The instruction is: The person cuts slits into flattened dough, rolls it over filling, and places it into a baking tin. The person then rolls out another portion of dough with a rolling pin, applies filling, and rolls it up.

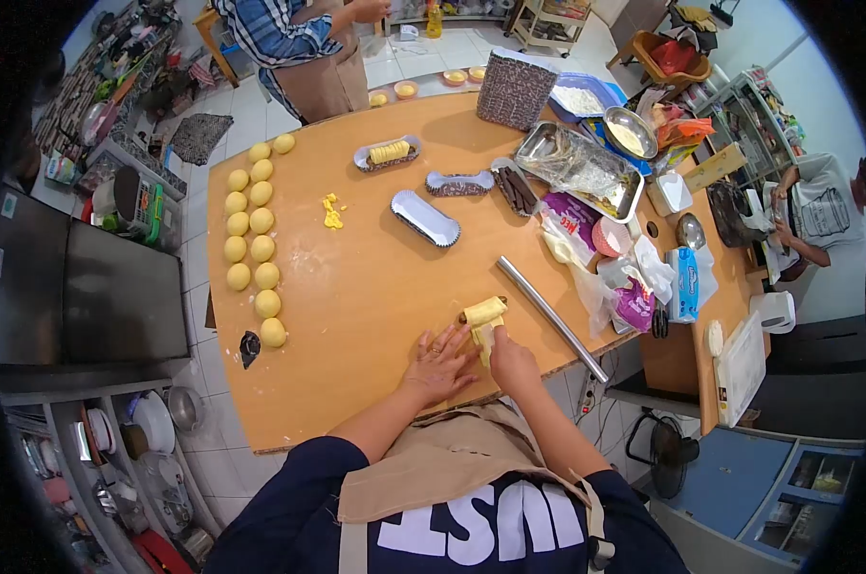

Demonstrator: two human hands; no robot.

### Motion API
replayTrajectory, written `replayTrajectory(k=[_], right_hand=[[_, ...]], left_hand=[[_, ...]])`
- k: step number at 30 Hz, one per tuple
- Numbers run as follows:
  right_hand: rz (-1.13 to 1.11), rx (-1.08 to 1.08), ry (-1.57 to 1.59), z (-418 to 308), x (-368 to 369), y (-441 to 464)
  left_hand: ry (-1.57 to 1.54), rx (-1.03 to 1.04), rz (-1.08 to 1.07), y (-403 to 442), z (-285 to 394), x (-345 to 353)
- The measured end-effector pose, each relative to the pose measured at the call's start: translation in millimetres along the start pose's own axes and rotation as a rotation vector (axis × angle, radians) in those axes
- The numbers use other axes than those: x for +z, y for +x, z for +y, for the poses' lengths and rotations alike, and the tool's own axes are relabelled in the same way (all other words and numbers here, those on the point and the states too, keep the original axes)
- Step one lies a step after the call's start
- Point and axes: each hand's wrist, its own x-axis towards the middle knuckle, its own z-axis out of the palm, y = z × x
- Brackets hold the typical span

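Observation:
Near the front edge of the table, a yellow dough sheet [483, 312] is partly wrapped around a dark brown stick whose ends stick out at both sides. A loose flap of dough hangs toward me. My left hand [438, 367] lies flat on the table, fingers spread, its fingertips close to the left side of the dough. Over the flap's right side is my right hand [512, 362], its fingers closed and pointing down at the dough. What it grips, if anything, is hidden. A metal rolling pin [552, 320] lies to the right.
Round dough balls [262, 221] line the table's left side. Paper trays [426, 218] stand farther back, one with a ridged dough roll [389, 153]. Dough scraps [333, 211] lie mid-table. A metal tray [586, 167] and plastic bags crowd the right. Another person [299, 53] stands across the table.

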Motion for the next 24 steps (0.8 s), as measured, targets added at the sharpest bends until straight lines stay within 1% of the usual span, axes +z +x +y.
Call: replayTrajectory(k=[1, 4, 7, 11, 14, 19, 22, 24], right_hand=[[-0.024, 0.025, -0.008, -3.0, -1.4, 1.5], [-0.073, 0.046, -0.036, -17.7, -14.9, 6.2], [-0.095, 0.03, -0.065, -27.1, -26.4, 15.1], [-0.109, 0.025, -0.07, -19.2, -16.4, 15.7], [-0.114, 0.077, -0.04, -17.6, -10.2, -2.1], [-0.079, 0.041, -0.039, -9.4, 1.7, -9.6], [-0.044, 0.022, -0.039, -5.7, 5.4, -0.8], [-0.005, 0.032, -0.02, -4.3, 3.6, 1.2]], left_hand=[[0.002, 0.0, 0.003, -0.3, 0.2, -0.7], [-0.045, -0.017, -0.124, 0.8, 1.5, -11.3], [-0.009, -0.001, 0.006, -0.7, 2.0, -6.5], [0.001, 0.01, 0.012, -0.6, 1.1, -3.6], [0.008, 0.003, 0.009, -2.1, 0.0, -1.7], [-0.005, 0.001, -0.064, -1.7, -0.9, -3.2], [-0.068, -0.011, -0.065, -0.8, 1.5, -10.0], [-0.033, 0.003, -0.031, -0.5, 1.0, -3.6]])
